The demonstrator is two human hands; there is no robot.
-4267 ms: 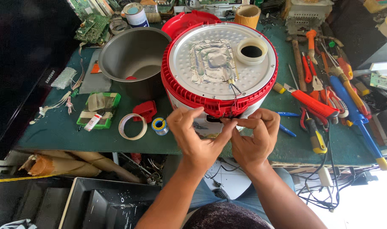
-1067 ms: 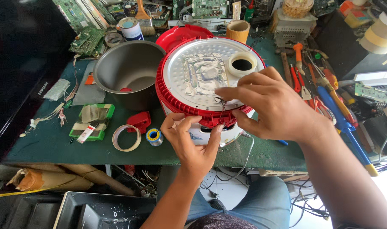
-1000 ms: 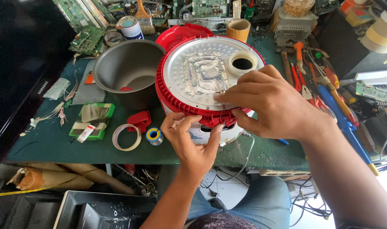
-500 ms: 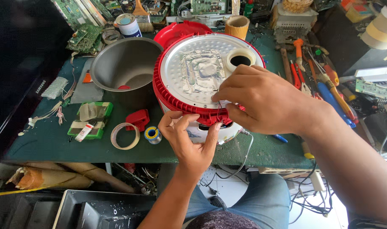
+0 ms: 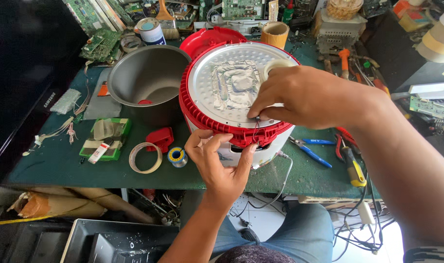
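Rice cooker body, red-rimmed and white-walled, lies turned bottom-up near the front edge of the green workbench, its round metal base plate facing the camera. The right hand reaches over the plate from the right, fingers curled down and pinching a thin dark wire at the near rim of the plate. The left hand sits just below, at the near side of the body, fingers spread and curved up against the white wall under the red rim, steadying it. A grey cable loops down off the near edge of the bench.

By the look of it, the step in hand is handling a lead at the rim of the base. The next move seems to call for a fine, controlled pull or tuck of that wire while the left hand keeps the body from rolling.

To the left stands the grey inner pot, and nearer lie a tape ring, a small solder spool and a red plastic piece. Blue-handled pliers lie to the right
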